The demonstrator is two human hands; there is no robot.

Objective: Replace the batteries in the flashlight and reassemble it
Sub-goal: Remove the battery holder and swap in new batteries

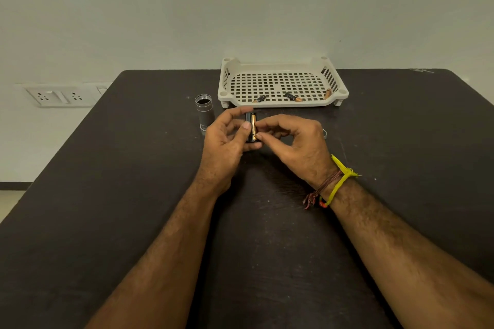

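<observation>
Left hand [227, 138] fingers grip black battery holder [249, 128]; right hand [294, 141] fingers pinch gold battery [253, 125] against it. Flashlight body [204, 112] upright on surface [107, 195], beside tray [283, 82].

Dark table [107, 195], matte top, scuffed and speckled with pale marks, far edge against a light wall. On it, far centre-right: a cream plastic tray [337, 82] with a grid-holed floor, standing on short feet right at the far edge. Left of the tray and just beside its near-left corner, a grey metal flashlight tube [204, 112] stands upright, open threaded end up, wider end down on the table. Right of centre, a small metal ring-like part [325, 133] sits on the table, mostly hidden, cannot tell what it is. Both forearms rest on the near part of the table.
</observation>
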